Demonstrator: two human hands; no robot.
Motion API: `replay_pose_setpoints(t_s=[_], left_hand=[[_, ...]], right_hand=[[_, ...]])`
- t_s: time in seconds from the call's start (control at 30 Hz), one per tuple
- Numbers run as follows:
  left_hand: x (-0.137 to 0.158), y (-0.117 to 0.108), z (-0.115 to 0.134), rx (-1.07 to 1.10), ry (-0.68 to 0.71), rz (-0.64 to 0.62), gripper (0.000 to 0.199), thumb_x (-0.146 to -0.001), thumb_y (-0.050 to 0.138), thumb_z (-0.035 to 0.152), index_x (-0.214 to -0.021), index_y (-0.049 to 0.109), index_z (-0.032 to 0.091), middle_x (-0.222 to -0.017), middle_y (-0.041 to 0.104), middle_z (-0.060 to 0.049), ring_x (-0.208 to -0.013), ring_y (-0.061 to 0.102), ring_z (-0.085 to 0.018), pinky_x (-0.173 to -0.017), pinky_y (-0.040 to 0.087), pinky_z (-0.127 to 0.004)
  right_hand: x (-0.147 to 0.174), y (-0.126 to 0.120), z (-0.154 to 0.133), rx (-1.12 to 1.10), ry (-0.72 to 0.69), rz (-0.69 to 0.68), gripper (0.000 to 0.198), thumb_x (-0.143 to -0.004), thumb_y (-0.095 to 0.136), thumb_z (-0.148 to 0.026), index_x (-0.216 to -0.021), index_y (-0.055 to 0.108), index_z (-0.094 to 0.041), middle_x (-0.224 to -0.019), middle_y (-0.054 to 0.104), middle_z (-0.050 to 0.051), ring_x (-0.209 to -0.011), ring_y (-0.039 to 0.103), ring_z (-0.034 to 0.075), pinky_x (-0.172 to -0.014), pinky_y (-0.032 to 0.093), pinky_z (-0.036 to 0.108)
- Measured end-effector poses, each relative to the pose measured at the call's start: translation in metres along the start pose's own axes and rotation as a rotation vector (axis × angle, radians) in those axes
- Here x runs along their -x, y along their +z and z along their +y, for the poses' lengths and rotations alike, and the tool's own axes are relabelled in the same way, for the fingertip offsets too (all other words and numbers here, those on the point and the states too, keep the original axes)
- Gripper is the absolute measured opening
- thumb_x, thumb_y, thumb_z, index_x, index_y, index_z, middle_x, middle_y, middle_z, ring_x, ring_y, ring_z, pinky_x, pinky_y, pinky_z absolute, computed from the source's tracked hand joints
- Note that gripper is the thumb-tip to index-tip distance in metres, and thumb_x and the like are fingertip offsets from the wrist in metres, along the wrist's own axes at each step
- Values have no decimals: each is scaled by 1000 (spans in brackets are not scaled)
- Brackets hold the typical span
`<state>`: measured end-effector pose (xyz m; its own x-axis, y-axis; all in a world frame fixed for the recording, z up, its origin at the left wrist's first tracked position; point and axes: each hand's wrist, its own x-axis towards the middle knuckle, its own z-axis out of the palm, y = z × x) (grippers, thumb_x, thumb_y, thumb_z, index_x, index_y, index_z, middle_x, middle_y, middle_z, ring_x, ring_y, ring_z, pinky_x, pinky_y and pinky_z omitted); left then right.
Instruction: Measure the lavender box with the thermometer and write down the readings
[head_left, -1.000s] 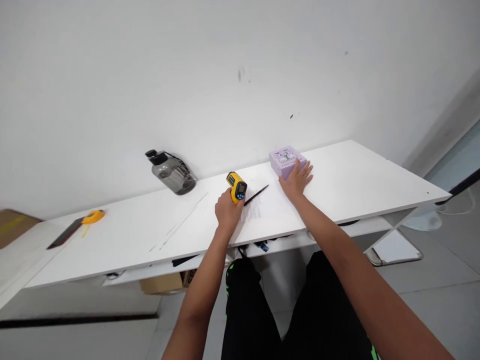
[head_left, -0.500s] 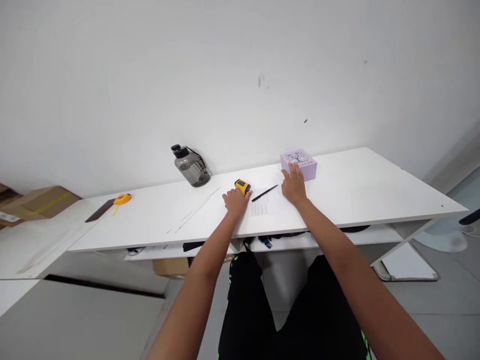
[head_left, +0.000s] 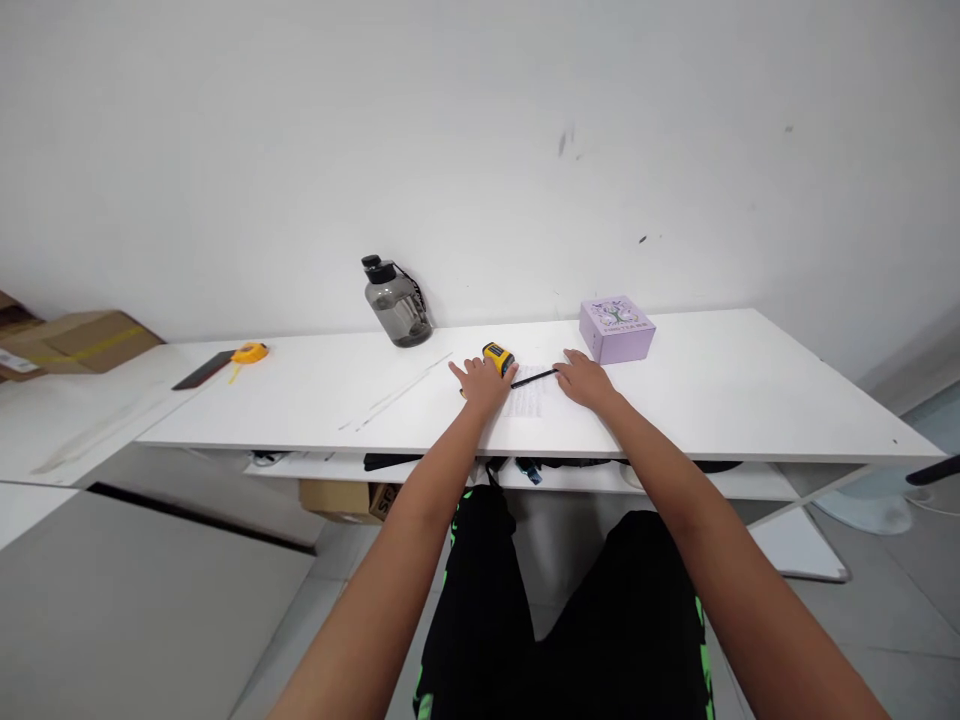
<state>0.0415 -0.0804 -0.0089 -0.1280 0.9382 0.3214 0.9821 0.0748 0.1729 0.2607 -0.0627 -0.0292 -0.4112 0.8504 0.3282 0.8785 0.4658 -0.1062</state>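
My left hand (head_left: 486,388) is on the white tabletop, its fingers and thumb over a yellow-and-black handheld measuring tool (head_left: 498,356), partly covered by the hand. To the right, my right hand (head_left: 586,381) has its fingertips at the right end of a thin black pen (head_left: 535,378). The pen lies aslant between both hands, across the upper part of a printed sheet of paper (head_left: 523,404). Just behind my right hand stands a lilac box (head_left: 621,345) with a tree picture on its lid, apart from the fingers.
Against the wall stands a grey see-through bottle (head_left: 401,310). Further left lie an orange tape measure (head_left: 249,353), a dark flat strip (head_left: 204,370) and a cardboard box (head_left: 82,342). Under the white tabletop (head_left: 720,400) a shelf holds several dark items.
My right hand has left the lilac box and come down to the pen's right end. The pen lies at a flatter angle. My left hand stays at the measuring tool. The view has shifted.
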Motion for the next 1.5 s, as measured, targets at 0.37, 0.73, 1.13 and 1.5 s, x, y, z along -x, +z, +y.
replay_pose_setpoints(t_s=[0.37, 0.73, 1.13, 1.5], left_hand=[[-5, 2, -1, 13, -24, -131, 59, -92, 48, 56, -128, 53, 10, -128, 57, -27, -121, 51, -40, -105, 30, -53], [-9, 7, -5, 22, 16, -114, 59, -90, 52, 57, -127, 54, 11, -125, 59, -24, -117, 52, -39, -96, 37, -45], [-22, 7, -11, 117, 123, -144, 50, -89, 57, 55, -124, 56, 19, -124, 61, -18, -116, 53, -37, -96, 37, -45], [-34, 15, -11, 168, 137, -92, 52, -88, 62, 54, -127, 58, 18, -123, 62, -17, -116, 55, -36, -95, 36, -44]], right_hand=[[5, -7, -1, 2, -51, -59, 43, -102, 41, -36, -128, 62, -10, -133, 64, 19, -130, 52, 33, -103, 42, 46], [-19, -9, -23, 46, -167, -116, 29, -97, 43, -16, -108, 70, -12, -131, 66, 18, -142, 43, 32, -111, 34, 48], [20, -9, -31, -614, 275, 340, 50, -90, 45, -71, -70, 49, -25, -66, 53, 1, -66, 52, 19, -69, 45, 34], [6, 0, -46, -1039, 458, 131, 67, -87, 41, -78, -61, 63, -21, -50, 51, -1, -52, 48, 15, -57, 40, 29]])
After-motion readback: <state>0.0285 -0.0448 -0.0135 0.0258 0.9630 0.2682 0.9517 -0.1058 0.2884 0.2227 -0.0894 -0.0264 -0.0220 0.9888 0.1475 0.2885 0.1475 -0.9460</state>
